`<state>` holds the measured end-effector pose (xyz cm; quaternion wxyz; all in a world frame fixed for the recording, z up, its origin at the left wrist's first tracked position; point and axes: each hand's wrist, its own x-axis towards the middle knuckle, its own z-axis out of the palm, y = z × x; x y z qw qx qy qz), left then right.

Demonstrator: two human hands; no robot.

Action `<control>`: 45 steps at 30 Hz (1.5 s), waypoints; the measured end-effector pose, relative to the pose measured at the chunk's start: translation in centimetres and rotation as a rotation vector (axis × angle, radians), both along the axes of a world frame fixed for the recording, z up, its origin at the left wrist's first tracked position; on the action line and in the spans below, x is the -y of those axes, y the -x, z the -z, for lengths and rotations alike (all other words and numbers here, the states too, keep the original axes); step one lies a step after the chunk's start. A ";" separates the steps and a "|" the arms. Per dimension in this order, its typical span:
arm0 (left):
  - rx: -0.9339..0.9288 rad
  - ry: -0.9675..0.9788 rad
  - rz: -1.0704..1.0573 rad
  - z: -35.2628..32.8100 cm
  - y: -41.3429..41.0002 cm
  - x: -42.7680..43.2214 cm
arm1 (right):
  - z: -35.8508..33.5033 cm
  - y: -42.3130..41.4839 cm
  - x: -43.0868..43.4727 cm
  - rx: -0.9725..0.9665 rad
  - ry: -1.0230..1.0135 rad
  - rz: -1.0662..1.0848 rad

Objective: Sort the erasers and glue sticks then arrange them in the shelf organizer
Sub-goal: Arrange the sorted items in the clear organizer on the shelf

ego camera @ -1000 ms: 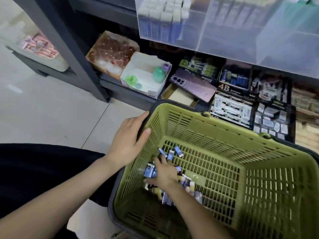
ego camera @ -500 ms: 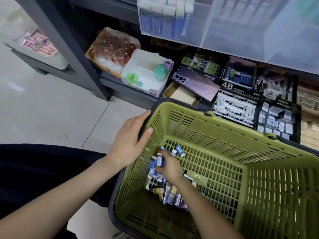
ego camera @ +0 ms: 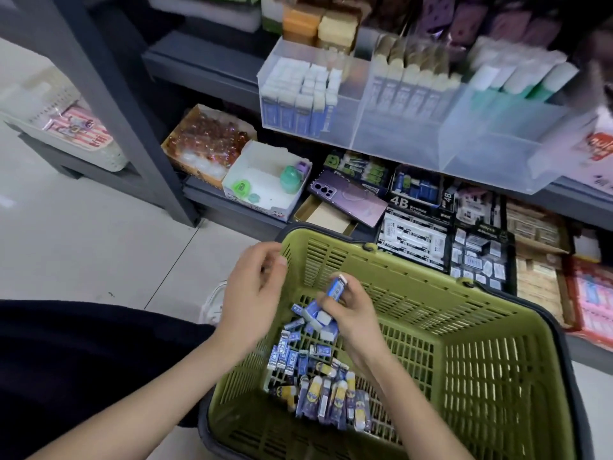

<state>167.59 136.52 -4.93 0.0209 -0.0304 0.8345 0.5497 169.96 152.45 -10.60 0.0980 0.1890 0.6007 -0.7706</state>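
**Eraser in hand over basket**

Right hand [ego camera: 353, 310] is inside the green basket [ego camera: 497, 376], its fingers gripping a blue-sleeved eraser [ego camera: 334, 288] with the white end tilted up. Left hand [ego camera: 253, 293] is at the basket's left corner; its fingers are loosely curled and blurred, with nothing seen in them. Loose erasers [ego camera: 298, 353] and glue sticks [ego camera: 335, 396] lie heaped on the basket floor. Clear shelf organizer [ego camera: 398, 137] sits on the shelf above, its left compartment packed with erasers.

One green basket [ego camera: 481, 376] is seen at lower centre. Two hands are counted over it, the left hand [ego camera: 255, 293] and the right hand [ego camera: 353, 315]. One eraser [ego camera: 335, 288] is held up. The loose erasers [ego camera: 292, 356] and glue sticks [ego camera: 335, 396] heaped below are too overlapped to be counted. One clear organizer [ego camera: 398, 127] is shown at upper right, with three compartments.
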 end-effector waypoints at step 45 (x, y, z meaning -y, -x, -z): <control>0.696 -1.015 0.080 -20.3 16.6 2.8 | -24.9 17.9 -1.8 -0.405 -1.304 -0.161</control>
